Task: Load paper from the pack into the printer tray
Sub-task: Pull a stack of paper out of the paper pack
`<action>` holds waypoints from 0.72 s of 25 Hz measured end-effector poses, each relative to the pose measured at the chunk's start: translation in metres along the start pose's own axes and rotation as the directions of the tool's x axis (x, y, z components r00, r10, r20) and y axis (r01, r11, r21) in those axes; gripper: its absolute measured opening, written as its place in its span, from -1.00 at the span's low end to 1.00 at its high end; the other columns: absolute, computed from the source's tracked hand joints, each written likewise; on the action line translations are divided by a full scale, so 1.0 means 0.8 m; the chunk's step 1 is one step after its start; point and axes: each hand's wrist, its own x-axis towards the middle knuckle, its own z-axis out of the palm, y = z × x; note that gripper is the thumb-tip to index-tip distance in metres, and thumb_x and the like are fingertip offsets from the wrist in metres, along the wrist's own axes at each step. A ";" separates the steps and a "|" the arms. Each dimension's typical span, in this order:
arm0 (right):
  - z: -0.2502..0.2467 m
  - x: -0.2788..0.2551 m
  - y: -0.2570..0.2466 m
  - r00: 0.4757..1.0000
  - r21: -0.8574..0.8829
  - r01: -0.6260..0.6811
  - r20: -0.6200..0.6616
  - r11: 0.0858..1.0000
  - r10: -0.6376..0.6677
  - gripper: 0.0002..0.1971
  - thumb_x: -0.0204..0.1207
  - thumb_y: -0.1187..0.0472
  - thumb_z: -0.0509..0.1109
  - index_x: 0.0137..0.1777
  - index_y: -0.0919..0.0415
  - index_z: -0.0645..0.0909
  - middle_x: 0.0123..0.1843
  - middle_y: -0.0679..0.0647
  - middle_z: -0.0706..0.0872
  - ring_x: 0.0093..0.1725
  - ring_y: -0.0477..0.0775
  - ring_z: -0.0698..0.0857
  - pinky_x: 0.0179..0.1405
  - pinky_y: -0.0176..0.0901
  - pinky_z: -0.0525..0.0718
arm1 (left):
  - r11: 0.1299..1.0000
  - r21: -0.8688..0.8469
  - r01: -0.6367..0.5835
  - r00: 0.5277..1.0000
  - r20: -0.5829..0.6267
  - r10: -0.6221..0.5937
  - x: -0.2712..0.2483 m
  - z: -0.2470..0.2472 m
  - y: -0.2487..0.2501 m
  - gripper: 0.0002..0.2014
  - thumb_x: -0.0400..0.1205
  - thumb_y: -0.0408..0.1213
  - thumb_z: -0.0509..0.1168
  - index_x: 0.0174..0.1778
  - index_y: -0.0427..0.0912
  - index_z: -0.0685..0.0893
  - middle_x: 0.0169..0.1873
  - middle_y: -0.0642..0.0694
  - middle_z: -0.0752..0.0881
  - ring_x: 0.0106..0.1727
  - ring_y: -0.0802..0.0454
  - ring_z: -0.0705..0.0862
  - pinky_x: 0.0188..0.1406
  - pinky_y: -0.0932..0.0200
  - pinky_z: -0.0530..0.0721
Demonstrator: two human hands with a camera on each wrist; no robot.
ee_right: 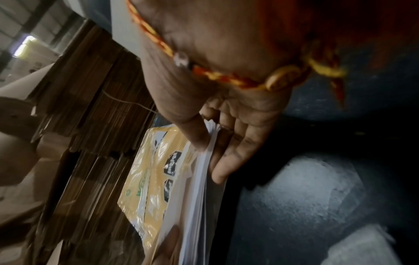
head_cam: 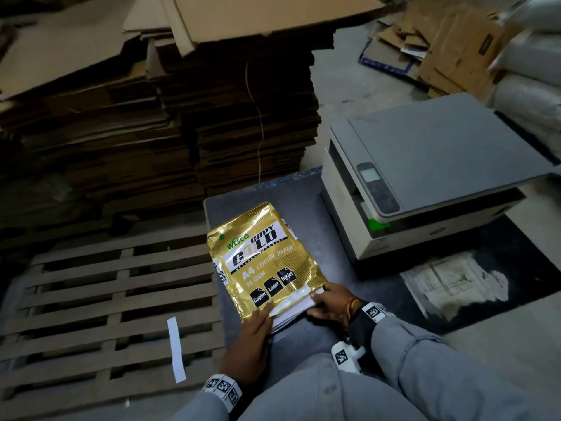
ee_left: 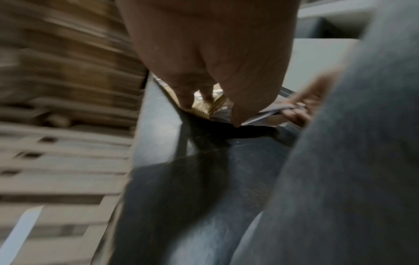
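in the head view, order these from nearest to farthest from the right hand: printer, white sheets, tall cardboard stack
1. white sheets: gripped by the right hand at the open end of the gold pack.
2. printer: ahead and to the right.
3. tall cardboard stack: far ahead on the left.

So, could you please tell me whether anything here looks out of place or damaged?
A loose white paper strip lies on the wooden pallet, away from the paper pack. The black mat beside the printer has a worn, whitish patch. Nothing else stands out.
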 end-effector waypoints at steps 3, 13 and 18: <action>-0.005 0.001 0.011 0.999 -0.019 -0.028 0.031 0.999 0.029 -0.47 0.61 0.40 0.39 0.57 0.26 0.40 -0.03 0.29 0.79 -0.30 0.23 0.90 -0.46 -0.12 0.82 | 0.999 -0.018 0.029 0.999 -0.036 -0.029 -0.013 -0.001 -0.003 -0.48 0.88 -0.23 -0.06 0.81 0.07 0.20 0.83 0.37 -0.13 0.89 -0.03 -0.05 0.87 -0.01 0.06; 0.009 -0.012 0.004 0.995 -0.114 0.094 0.031 0.989 -0.091 -0.66 0.68 0.29 0.36 0.41 0.34 0.46 0.22 0.44 0.77 -0.19 0.40 0.91 -0.45 -0.03 0.83 | 0.999 -0.010 0.032 0.999 0.040 -0.031 -0.013 0.004 -0.011 -0.22 0.76 0.04 0.25 0.85 0.11 -0.01 0.84 0.30 -0.21 0.89 -0.13 -0.03 0.86 -0.24 0.16; -0.011 -0.048 0.002 0.984 -0.152 0.108 0.156 0.982 -0.084 -0.78 0.71 0.32 0.35 0.31 0.28 0.60 0.03 0.33 0.85 -0.16 0.35 0.91 -0.40 -0.06 0.86 | 0.987 -0.051 0.155 0.987 0.057 -0.152 -0.011 0.000 -0.011 0.25 0.44 0.33 0.51 0.85 0.12 -0.19 0.84 0.26 -0.29 0.86 -0.05 -0.08 0.83 -0.27 0.19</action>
